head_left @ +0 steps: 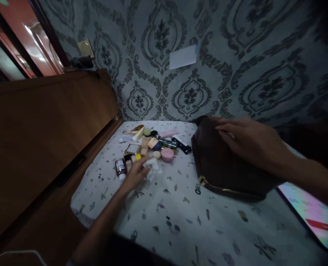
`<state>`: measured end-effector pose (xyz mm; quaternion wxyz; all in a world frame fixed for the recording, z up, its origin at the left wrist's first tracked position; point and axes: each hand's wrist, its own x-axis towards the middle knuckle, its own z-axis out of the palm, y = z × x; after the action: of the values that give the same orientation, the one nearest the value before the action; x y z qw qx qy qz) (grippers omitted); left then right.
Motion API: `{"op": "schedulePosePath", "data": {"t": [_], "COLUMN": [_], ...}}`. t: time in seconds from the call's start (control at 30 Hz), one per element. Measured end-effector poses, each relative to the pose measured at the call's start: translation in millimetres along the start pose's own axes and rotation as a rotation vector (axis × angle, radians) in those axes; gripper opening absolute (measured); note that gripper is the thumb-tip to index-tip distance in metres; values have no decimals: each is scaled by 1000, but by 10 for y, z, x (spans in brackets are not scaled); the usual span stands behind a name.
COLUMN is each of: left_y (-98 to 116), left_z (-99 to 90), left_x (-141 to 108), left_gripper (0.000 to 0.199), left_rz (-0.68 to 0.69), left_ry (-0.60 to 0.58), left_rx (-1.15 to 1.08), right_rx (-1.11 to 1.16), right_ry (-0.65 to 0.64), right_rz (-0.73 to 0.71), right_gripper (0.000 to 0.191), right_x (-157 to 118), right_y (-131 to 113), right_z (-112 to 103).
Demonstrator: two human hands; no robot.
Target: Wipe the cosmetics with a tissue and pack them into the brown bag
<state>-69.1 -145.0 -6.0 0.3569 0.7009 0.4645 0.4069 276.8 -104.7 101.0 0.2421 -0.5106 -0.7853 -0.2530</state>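
Observation:
My left hand (137, 173) is closed at the front edge of a group of cosmetics, its fingers on a small white crumpled packet (154, 169) that is blurred. Just left of it lies a dark red bottle (120, 168) with a white cap. Beyond the fingers are a round pink jar (167, 155), a beige tube (144, 146) and a glittery square compact (133, 149). On the right, my right hand (247, 140) grips the upper side of a dark brown bag (225, 162), which has a gold zip along its lower edge. The bag's inside is hidden.
A white patterned sheet (164, 210) covers the surface. At the right edge lies a lit tablet-like screen (313, 218). A wooden panel (50, 118) borders the left side. Behind stands a patterned wall with a white paper (183, 57) on it.

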Motion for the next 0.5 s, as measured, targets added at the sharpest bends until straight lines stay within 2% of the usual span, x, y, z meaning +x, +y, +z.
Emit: {"op": "schedulePosePath", "data": {"t": [0.07,0.13,0.17,0.23,0.33,0.4,0.5], "left_y": [14,-23,-64,-177,-360,-453,-534], "left_z": [-304,-558,-646,-737,-723,-695,-700], "left_x": [162,351,447,624,811,894,1013], "left_gripper": [42,45,47,50,51,60,69], "left_rz": [43,51,-4,-196,-264,-286,-327], "left_ry": [155,223,218,56,-72,-111,-155], "left_rx": [218,486,630,898,968,987,1017], "right_rx": [161,391,493,634,757,814,866], "right_ry": [87,27,-56,-158,-320,-362,-353], "right_rz": [-66,-189,-228,-270,-258,-217,-156], "right_gripper": [21,22,24,22,21,19,15], "right_x": [-225,-469,-582,-773,-972,-1053,-1118], "right_y": [-304,-671,-854,-1179,-1520,-1650,-1732], "right_z": [-78,-39,16,160,367,468,579]}}
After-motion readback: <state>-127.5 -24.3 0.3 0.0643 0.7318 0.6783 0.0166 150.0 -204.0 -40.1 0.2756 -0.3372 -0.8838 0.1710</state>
